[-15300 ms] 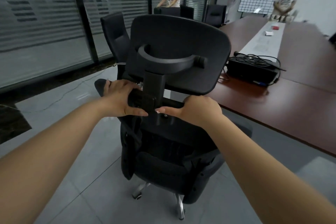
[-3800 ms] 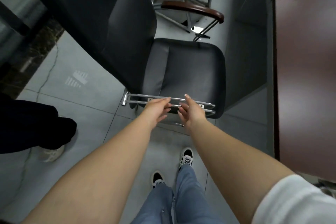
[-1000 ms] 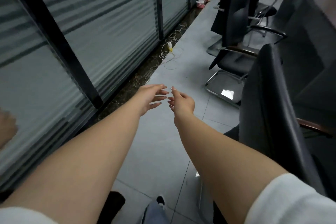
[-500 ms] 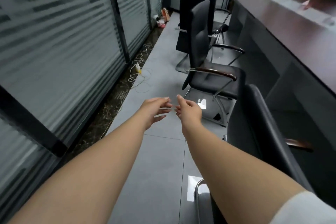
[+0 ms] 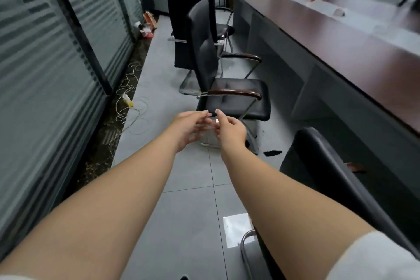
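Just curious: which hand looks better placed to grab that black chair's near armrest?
Probably the right hand: it lines up under the near armrest, while the left hand sits further left. Both hold nothing.

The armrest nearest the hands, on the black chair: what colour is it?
The curved armrest is dark reddish-brown; head view.

Both arms stretch forward, the left hand (image 5: 189, 128) and right hand (image 5: 230, 130) side by side, fingers loosely spread.

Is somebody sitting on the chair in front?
No, the chair has a bare black seat with nobody on it.
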Motion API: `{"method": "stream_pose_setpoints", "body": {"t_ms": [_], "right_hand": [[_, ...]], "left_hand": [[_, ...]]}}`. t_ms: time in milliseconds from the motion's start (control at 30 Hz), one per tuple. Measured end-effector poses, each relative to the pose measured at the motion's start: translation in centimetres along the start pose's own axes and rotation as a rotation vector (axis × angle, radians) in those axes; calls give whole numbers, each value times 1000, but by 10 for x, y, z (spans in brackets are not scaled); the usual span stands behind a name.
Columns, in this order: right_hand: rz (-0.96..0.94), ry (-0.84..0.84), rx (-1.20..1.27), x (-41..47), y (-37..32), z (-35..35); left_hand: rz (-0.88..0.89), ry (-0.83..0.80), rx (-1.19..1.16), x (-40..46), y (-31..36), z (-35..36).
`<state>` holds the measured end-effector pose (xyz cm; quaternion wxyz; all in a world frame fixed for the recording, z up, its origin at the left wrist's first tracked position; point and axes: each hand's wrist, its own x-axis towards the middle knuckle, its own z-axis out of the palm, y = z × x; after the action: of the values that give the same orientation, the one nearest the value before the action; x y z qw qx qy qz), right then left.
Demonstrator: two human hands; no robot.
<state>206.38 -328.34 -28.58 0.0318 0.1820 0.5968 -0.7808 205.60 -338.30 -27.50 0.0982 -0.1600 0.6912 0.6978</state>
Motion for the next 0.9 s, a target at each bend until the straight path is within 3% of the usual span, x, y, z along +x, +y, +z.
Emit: {"method": "stream_pose_setpoints", "body": {"t_ms": [267,467,633,900], "right_hand": [[-171,307,45,44,-50,-10],[-275,563,-24,43,-91,-63],[-378,668,-43,34,-130,-102],[-164,683,-287,-13,-146,-175]], "left_hand": [[33,-419,107,72,43,53],[19,-707,116,76,54,127],[47,-880,151,61,58,182],[71,-1247,303,54,48,220]]}}
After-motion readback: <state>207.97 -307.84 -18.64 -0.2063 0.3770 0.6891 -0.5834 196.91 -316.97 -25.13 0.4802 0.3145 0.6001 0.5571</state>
